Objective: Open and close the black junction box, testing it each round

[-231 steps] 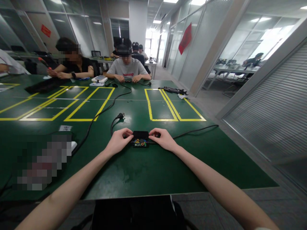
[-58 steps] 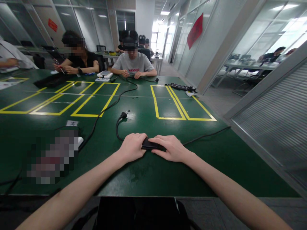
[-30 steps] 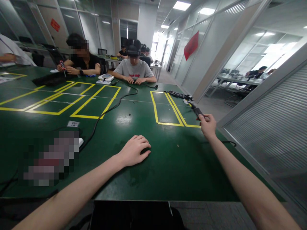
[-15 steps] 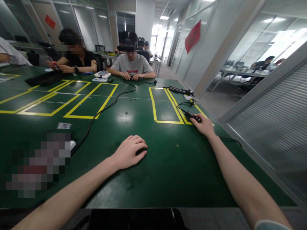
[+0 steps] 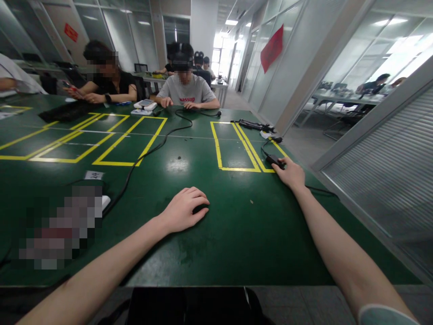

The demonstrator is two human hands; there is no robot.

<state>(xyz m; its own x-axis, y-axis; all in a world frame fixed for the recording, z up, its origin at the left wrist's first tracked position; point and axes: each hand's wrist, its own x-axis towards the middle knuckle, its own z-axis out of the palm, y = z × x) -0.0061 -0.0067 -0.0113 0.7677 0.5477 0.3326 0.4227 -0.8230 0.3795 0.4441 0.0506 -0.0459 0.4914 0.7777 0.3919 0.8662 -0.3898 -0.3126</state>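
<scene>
Resting on 1 black adapter [image 5: 272, 160], right hand [image 5: 291, 174]; 2 coworkers opposite.

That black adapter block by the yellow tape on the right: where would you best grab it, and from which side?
Probably by the long sides of the black adapter block, coming from above and the near side, where the right hand already touches it. It lies flat on the green table, and its cord leaves the far end, so that end is cluttered.
</scene>
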